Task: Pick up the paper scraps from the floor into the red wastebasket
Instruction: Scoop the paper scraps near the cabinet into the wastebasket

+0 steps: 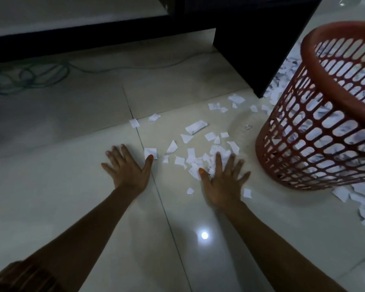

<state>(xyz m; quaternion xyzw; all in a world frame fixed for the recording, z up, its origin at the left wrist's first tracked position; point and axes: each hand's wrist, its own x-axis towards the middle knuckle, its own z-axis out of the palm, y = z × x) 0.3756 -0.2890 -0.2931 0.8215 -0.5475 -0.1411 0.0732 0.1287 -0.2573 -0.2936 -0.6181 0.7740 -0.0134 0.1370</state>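
Note:
White paper scraps [195, 127] lie scattered over the pale floor tiles in the middle of the view. My left hand [128, 165] lies flat with its fingers spread, and its thumb tip touches one square scrap [150, 152]. My right hand [223, 182] is also flat and spread, its fingers resting on a small heap of scraps [200, 160]. The red wastebasket [316, 127] stands to the right, a lattice bin with white paper showing through its walls. Both hands hold nothing.
A dark furniture panel [259, 45] stands on the floor behind the scraps, beside the basket. Green cables [32, 76] coil on the floor at far left. More scraps [360, 199] lie in front of and behind the basket at right.

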